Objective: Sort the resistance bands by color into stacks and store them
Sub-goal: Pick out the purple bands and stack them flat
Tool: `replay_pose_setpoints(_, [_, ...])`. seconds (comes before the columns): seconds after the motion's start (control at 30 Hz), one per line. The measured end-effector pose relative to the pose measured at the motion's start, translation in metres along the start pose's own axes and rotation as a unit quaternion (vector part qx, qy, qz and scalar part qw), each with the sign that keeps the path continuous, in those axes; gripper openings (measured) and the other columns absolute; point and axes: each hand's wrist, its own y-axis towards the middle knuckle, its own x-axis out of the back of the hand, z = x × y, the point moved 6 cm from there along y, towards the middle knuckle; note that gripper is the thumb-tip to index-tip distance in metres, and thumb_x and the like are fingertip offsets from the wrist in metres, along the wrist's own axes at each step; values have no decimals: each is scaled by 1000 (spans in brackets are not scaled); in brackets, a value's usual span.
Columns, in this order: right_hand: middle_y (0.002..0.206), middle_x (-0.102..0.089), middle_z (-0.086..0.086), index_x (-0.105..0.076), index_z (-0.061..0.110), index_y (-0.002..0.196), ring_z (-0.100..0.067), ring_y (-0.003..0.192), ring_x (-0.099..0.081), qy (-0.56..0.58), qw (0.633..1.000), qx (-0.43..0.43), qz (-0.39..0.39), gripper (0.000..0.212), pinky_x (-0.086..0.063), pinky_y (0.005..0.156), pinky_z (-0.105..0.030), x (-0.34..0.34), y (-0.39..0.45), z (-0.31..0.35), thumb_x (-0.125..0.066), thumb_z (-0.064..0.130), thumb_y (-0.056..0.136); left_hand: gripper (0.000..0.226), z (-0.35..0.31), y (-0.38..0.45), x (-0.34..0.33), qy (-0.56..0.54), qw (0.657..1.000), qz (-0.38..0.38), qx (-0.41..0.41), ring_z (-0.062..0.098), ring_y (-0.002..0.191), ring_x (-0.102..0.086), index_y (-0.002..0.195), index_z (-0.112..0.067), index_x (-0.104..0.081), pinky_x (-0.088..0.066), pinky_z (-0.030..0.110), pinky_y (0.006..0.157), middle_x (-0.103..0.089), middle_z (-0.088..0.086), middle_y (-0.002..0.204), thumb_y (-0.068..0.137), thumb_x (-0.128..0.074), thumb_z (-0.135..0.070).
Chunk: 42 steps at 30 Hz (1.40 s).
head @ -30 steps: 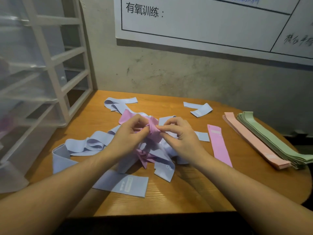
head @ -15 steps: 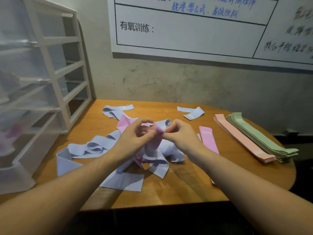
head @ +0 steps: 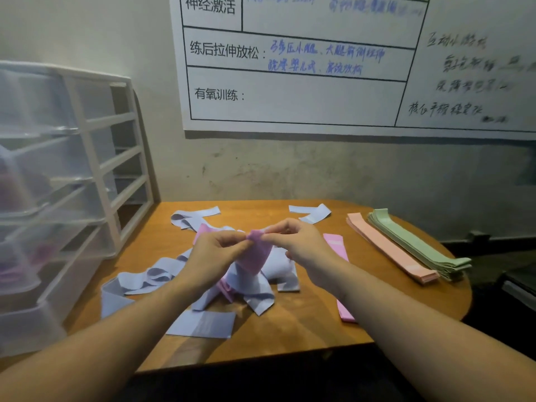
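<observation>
**Pink band pinched above the tangle**

Both hands, left [head: 214, 253] and right [head: 301, 245], pinch the top fold of a soft pink band [head: 256, 253], lifted over limp, flat pale-blue bands [head: 162, 278] heaped on the wooden table [head: 304, 329]. Its lower end is buried in the heap. Neat salmon stack [head: 388, 248] and green stack [head: 417, 245] lie right.

2 hands [head: 216, 256] [head: 303, 245], 2 sorted stacks [head: 388, 248] [head: 417, 245], 1 drawer unit [head: 87, 169]

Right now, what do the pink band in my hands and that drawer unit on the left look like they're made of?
Pink band: soft, matte stretch fabric or fabric-covered elastic, judging by how limply it drapes and folds; no shine.
Drawer unit: plastic, it seems, with an opaque white frame and frosted, see-through drawers.
</observation>
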Motion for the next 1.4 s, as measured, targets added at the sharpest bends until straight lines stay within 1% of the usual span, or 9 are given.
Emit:
replay_pose_setpoints(0.17, [81,-70,0,-72,8,84,-6,78,-64,-11,998,54,-35,12,-51,69,-18,9,3,-3,-82,15,83,4,5,2,-11,-27,999,17,39,3,87,-66,89,-22,-78,-55,31,84,-75,-6,88,89,-74,-22])
replay_pose_setpoints(0.37, [93,-69,-3,-66,16,90,-14,84,-64,-48,990,79,-111,6,-53,78,-29,28,6,-9,-71,17,92,19,26,6,-12,-98,988,-75,94,24,93,-67,84,-11,-69,-58,44,86,-71,8,88,92,-71,-28])
replay_pose_setpoints(0.5, [99,-72,-13,-53,15,97,-23,91,-72,46,992,31,-112,8,-61,77,-35,46,11,-11,-61,15,99,9,49,14,0,57,988,-93,109,18,96,-61,90,-14,-59,-53,42,85,-64,1,97,90,-68,-12])
replay_pose_setpoints(0.67, [88,-65,-12,-50,16,92,-23,73,-64,34,989,59,-128,14,-62,72,-41,66,11,12,-54,5,101,52,37,20,5,183,982,-39,3,12,124,-49,112,-33,-58,-39,32,105,-57,-11,124,81,-51,8])
replay_pose_setpoints(0.83, [84,-63,-5,-53,19,90,-15,62,-57,51,986,99,-122,19,-49,55,-25,77,9,49,-54,4,101,42,-4,22,-25,63,996,33,-46,3,126,-54,125,-36,-55,-43,32,107,-60,-14,132,85,-48,-27])
replay_pose_setpoints(0.93, [92,-62,-6,-54,20,94,-18,65,-57,130,983,91,-95,17,-45,55,-27,77,10,67,-54,4,101,44,-24,23,-47,-6,995,84,-48,1,120,-59,125,-41,-53,-49,27,100,-62,-15,130,85,-69,-47])
replay_pose_setpoints(1.0, [98,-59,-8,-54,20,98,-18,62,-56,174,979,81,-69,16,-46,54,-26,76,9,77,-53,5,102,43,-32,24,-59,-7,994,97,-45,3,104,-66,122,-40,-54,-54,21,88,-68,-11,118,86,-78,-38])
replay_pose_setpoints(1.17, [101,-58,-12,-54,20,102,-17,59,-56,183,975,79,-101,17,-48,51,-24,90,3,89,-50,4,103,19,-46,27,-60,-5,998,33,-53,-1,76,-63,99,-26,-64,-52,15,71,-71,-7,91,95,-66,-7])
replay_pose_setpoints(1.4, [100,-65,-11,-53,17,113,-13,54,-58,78,986,78,-122,30,-49,57,-29,120,-11,78,-56,-6,95,18,-54,17,-57,-83,991,98,30,5,73,-67,109,-23,-67,-51,19,60,-71,4,104,99,-60,-10])
